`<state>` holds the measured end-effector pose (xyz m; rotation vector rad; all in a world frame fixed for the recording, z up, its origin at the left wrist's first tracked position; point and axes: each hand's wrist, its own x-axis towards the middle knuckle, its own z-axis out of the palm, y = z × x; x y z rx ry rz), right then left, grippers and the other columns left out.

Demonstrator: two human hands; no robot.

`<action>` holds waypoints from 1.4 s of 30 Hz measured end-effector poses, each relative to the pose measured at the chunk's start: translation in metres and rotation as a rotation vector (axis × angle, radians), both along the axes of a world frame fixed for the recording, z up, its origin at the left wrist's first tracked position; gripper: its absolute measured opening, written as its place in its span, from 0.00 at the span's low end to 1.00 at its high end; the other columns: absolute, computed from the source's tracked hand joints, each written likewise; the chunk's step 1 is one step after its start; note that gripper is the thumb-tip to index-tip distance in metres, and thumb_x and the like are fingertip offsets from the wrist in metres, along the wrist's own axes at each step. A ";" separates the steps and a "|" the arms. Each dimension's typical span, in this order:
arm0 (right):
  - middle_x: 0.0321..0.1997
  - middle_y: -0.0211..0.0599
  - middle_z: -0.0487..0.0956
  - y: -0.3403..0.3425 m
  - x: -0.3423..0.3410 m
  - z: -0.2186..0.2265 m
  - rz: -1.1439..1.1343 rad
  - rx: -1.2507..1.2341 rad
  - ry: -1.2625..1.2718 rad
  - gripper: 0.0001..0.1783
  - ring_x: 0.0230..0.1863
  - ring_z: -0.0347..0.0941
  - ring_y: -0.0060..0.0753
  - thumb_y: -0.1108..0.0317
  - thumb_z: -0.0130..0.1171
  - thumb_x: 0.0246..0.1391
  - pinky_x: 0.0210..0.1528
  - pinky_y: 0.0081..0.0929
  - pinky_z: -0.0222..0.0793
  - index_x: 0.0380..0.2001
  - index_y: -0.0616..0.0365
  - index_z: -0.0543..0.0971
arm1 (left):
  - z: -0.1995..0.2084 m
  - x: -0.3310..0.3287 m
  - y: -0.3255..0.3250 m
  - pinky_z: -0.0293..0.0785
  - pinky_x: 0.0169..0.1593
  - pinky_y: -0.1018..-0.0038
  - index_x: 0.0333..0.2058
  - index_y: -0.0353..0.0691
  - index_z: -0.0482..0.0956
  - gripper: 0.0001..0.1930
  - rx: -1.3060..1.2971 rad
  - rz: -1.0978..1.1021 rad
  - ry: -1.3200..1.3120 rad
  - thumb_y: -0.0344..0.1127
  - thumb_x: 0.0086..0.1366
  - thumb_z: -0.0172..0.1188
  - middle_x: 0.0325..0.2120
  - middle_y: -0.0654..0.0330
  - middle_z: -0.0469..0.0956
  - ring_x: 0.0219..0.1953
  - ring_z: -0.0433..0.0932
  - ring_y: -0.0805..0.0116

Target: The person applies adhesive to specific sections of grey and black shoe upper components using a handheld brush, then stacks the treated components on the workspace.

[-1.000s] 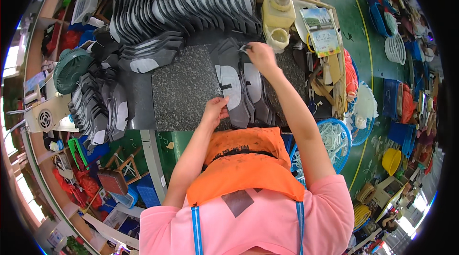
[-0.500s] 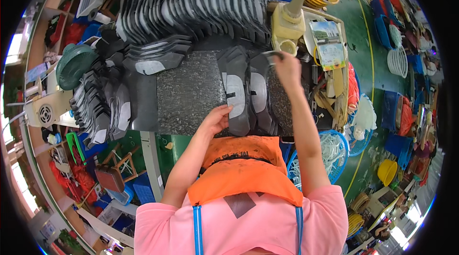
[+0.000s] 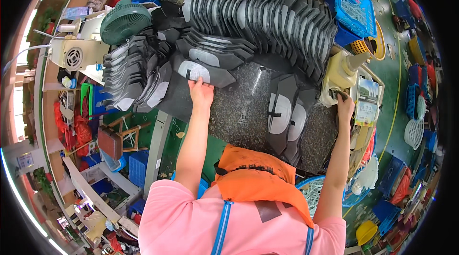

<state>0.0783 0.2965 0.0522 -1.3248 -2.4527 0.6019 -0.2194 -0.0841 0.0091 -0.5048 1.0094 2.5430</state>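
My left hand (image 3: 202, 93) grips the lower edge of a dark grey cut panel (image 3: 217, 76) with a pale patch and a small black mark. That panel lies at the front of an overlapping row of similar panels (image 3: 217, 47). Over to the right, my right hand (image 3: 345, 107) is closed on a small dark-handled tool (image 3: 341, 95) at the small cup of a cream-coloured pot (image 3: 340, 75); the tool's tip cannot be made out. Between my hands, overlapping panels (image 3: 279, 116) with pale patches lie on the speckled dark worktop (image 3: 241, 107).
A long row of standing panels (image 3: 263, 13) lines the back, and another stack (image 3: 129, 75) is at the left beside a green fan (image 3: 125, 21). A blue basket (image 3: 355, 9) stands back right. A printed card (image 3: 367, 99) lies right of the pot.
My left hand has moved from the middle panels to the left row, where another panel now lies in front. My right hand has moved to the pot's cup. The view has turned.
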 end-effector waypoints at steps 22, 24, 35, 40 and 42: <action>0.25 0.39 0.78 -0.102 -0.035 -0.014 0.041 -0.742 0.455 0.13 0.21 0.75 0.27 0.68 0.57 0.46 0.24 0.23 0.69 0.34 0.66 0.76 | -0.003 0.205 0.060 0.69 0.35 0.80 0.41 0.36 0.68 0.16 -0.684 -1.008 0.186 0.34 0.55 0.59 0.29 0.64 0.73 0.29 0.72 0.74; 0.24 0.39 0.78 -0.093 -0.053 -0.032 0.087 -0.266 0.524 0.11 0.22 0.74 0.24 0.69 0.57 0.47 0.25 0.23 0.68 0.33 0.64 0.77 | -0.001 0.201 0.068 0.70 0.34 0.80 0.37 0.36 0.69 0.12 -0.717 -1.015 0.132 0.33 0.55 0.57 0.26 0.65 0.72 0.27 0.72 0.75; 0.25 0.40 0.77 -0.159 0.040 0.004 0.459 -0.423 0.561 0.10 0.28 0.73 0.40 0.72 0.59 0.40 0.32 0.26 0.68 0.30 0.60 0.79 | -0.012 0.189 0.063 0.71 0.34 0.77 0.31 0.41 0.73 0.09 -0.558 -1.041 -0.080 0.39 0.57 0.58 0.25 0.66 0.73 0.26 0.72 0.75; 0.30 0.42 0.76 -0.156 0.061 0.006 0.613 -0.522 0.055 0.10 0.33 0.72 0.45 0.74 0.59 0.39 0.35 0.33 0.68 0.30 0.58 0.78 | -0.009 0.190 0.066 0.70 0.37 0.75 0.32 0.41 0.73 0.08 -0.473 -0.983 -0.116 0.38 0.58 0.57 0.29 0.64 0.76 0.29 0.74 0.74; 0.28 0.43 0.76 -0.158 0.058 0.002 0.682 -0.400 0.309 0.08 0.32 0.72 0.46 0.69 0.59 0.40 0.34 0.35 0.68 0.28 0.56 0.79 | -0.018 0.184 0.066 0.69 0.37 0.75 0.32 0.41 0.73 0.07 -0.466 -1.037 -0.094 0.37 0.58 0.57 0.30 0.63 0.76 0.31 0.75 0.73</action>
